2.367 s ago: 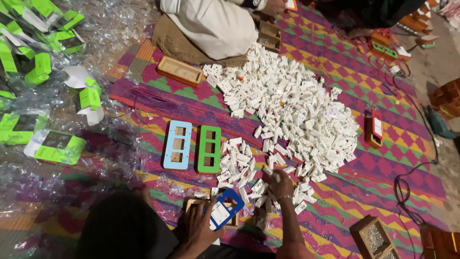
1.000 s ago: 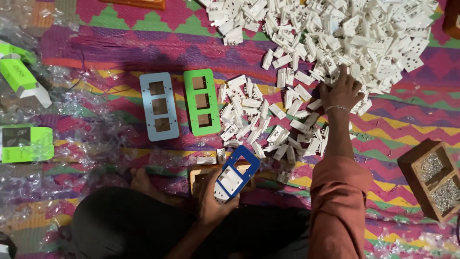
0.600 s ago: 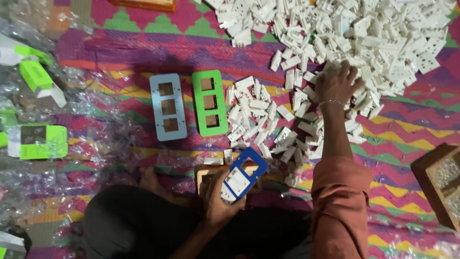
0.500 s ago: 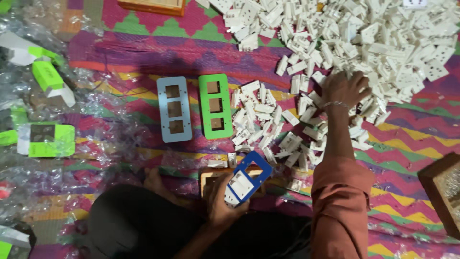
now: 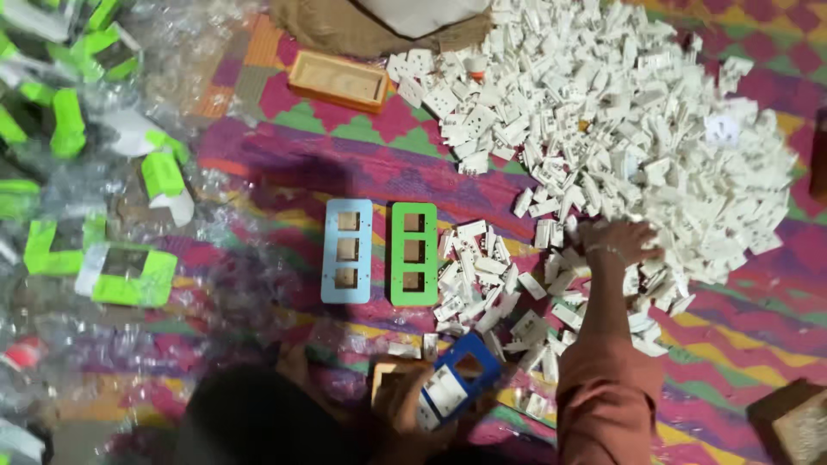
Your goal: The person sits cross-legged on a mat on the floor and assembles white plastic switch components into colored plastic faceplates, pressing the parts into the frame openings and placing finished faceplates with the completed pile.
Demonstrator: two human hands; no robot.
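My left hand (image 5: 403, 412) holds a blue frame plate (image 5: 457, 387) near my lap, with one white module set in its lower opening. My right hand (image 5: 616, 241) reaches forward on an orange sleeve and rests on the near edge of a big heap of white plastic switch parts (image 5: 637, 120). Its fingers curl down among the parts, and blur hides whether they grip any. A light blue three-hole plate (image 5: 346, 250) and a green three-hole plate (image 5: 413, 254) lie side by side on the patterned mat (image 5: 284, 155), left of the heap.
An orange wooden tray (image 5: 338, 80) lies at the back, beside another person's clothed knee (image 5: 379, 21). Green and white packaging (image 5: 121, 275) in crinkled clear plastic covers the left side. A wooden box (image 5: 792, 422) sits at the bottom right. Loose white parts (image 5: 482, 284) are scattered before me.
My right hand has stayed on the heap's near edge, its fingers now curled into the parts. My left hand keeps the blue plate. The view has shifted, showing more of the heap.
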